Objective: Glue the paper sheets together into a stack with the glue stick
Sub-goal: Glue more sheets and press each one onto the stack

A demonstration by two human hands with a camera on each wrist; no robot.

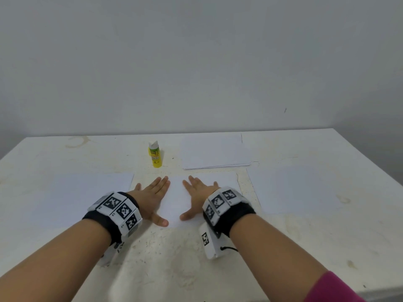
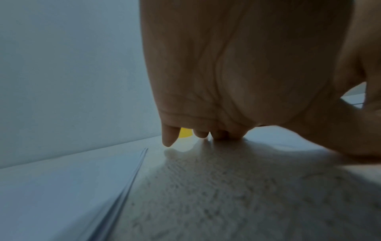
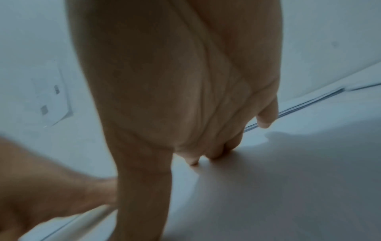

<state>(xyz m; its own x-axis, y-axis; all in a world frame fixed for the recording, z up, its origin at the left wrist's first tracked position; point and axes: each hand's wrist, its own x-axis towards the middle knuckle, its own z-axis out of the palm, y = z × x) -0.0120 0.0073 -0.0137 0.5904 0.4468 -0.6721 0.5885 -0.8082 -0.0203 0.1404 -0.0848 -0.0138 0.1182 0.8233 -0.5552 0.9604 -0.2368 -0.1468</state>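
A worn white table (image 1: 196, 258), pitted and marked with faint brown rings, stands against a bare pale wall (image 1: 196, 62). Both of the person's hands lie flat on the middle sheet (image 1: 174, 205) near the front: the left hand (image 1: 152, 199) and the right hand (image 1: 196, 197) have straight, spread fingers and hold nothing, thumbs pointing toward each other. Another sheet (image 1: 87, 192) lies to the left, a third sheet (image 1: 305, 188) to the right, and a small stack of paper (image 1: 216, 151) sits farther back. The glue stick (image 1: 155, 154), yellow with a white cap, stands upright just left of that stack, well apart from both hands.

Only the left wrist view shows the layered edges of the left sheet (image 2: 123, 187) and a sliver of the yellow glue stick (image 2: 185, 132) behind the fingertips (image 2: 169, 138). Only the right wrist view shows a wall socket (image 3: 51, 94).
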